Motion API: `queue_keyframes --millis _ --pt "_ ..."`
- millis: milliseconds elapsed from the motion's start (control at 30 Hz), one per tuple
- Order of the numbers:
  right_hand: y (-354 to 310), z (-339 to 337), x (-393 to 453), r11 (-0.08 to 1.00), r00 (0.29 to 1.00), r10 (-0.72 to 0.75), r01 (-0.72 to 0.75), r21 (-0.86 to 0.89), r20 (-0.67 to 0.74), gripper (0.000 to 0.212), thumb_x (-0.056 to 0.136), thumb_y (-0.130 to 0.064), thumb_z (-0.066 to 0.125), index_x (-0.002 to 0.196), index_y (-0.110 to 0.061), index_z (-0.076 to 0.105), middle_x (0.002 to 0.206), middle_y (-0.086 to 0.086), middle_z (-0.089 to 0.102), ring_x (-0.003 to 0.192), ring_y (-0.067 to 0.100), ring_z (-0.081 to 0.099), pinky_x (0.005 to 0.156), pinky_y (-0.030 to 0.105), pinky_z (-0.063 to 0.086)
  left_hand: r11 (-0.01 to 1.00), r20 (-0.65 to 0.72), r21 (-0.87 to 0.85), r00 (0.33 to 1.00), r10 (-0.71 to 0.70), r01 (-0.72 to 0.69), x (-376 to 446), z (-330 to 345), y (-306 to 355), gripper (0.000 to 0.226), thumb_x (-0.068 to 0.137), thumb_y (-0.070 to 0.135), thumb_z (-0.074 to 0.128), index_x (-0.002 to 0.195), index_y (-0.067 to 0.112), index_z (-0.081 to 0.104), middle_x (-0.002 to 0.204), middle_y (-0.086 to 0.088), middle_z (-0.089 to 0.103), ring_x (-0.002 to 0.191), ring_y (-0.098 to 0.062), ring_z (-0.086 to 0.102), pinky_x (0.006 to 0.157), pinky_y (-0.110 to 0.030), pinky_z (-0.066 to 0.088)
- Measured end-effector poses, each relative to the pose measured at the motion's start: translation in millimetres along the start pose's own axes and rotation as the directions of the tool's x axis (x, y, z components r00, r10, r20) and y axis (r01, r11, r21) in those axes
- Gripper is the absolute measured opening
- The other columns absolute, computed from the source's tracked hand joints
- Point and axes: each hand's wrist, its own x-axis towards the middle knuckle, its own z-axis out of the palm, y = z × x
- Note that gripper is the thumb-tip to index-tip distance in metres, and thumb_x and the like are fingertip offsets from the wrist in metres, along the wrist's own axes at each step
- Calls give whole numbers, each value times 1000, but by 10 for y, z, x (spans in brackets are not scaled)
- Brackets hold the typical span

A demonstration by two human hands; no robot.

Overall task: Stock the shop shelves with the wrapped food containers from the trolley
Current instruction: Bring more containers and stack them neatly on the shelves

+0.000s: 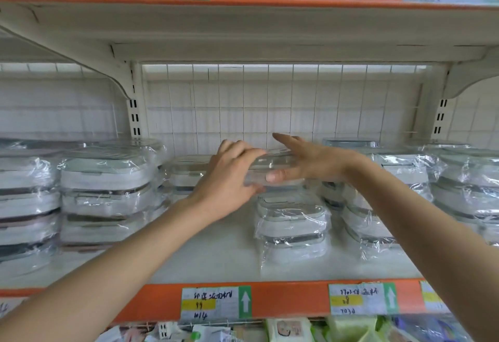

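1. Left hand (228, 179) has its grip curled round the left end of a wrapped container (272, 166).
2. Right hand (305, 162) presses the right end, fingers spread straight.
3. The container is above a short stack (293, 229) mid-shelf (216, 255).
4. Taller stacks (105, 193) stand left and right.
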Motion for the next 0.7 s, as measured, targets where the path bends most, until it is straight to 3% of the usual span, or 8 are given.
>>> queue_keyframes --millis 67,133,233,333,467,600,700 --pt "-6 -28 -8 999 1000 12 -12 37 2 117 58 -68 68 151 -31 8 154 2 25 141 18 27 116 41 23 998 3 -14 998 55 -55 -50 9 62 72 70 31 81 134 15 52 119 0 49 112 -12 34 103 -34 35" --pt "17 -39 17 999 999 32 -32 21 -15 111 62 -60 75 150 -28 15 147 4 37 133 19 38 112 40 31 998 108 -60 993 43 -36 -64 -48 53 91 65 43 81 141 16 40 128 1 37 120 -10 28 111 -27 25" --pt "61 -67 37 999 999 36 -36 7 -33 100 68 -52 77 147 -24 23 143 3 42 128 18 43 111 37 34 981 356 -31 919 -167 190 -14 -168 -221 121 58 51 82 151 19 11 142 0 18 135 -12 13 111 -26 15" --pt "82 -57 8 997 1000 17 -19 -76 -25 94 69 -54 75 145 -25 29 138 -3 43 123 17 45 109 36 35 925 409 173 830 -379 337 31 -155 -624 110 72 42 78 151 15 6 154 -10 7 144 -24 7 114 -35 16" --pt "35 20 36 985 1000 4 -5 -172 -9 94 69 -60 72 144 -25 29 131 -4 42 120 17 45 106 39 37 845 396 448 782 -481 292 51 -48 -952 98 78 37 73 151 21 10 156 -10 13 142 -30 15 112 -47 23" --pt "-151 99 57 979 997 -76 72 -189 -17 92 71 -57 72 144 -21 31 127 -8 39 113 12 42 103 30 36 831 369 516 821 -436 209 51 -33 -1017 77 82 31 70 146 25 27 144 -5 37 130 -30 34 101 -48 37" --pt "-415 235 101 958 985 -168 173 -228 42 85 70 -54 74 139 -19 39 123 -7 42 109 10 43 101 29 38 854 334 495 873 -355 158 61 -106 -949 66 87 29 64 145 25 32 141 -5 40 126 -30 37 97 -45 40"
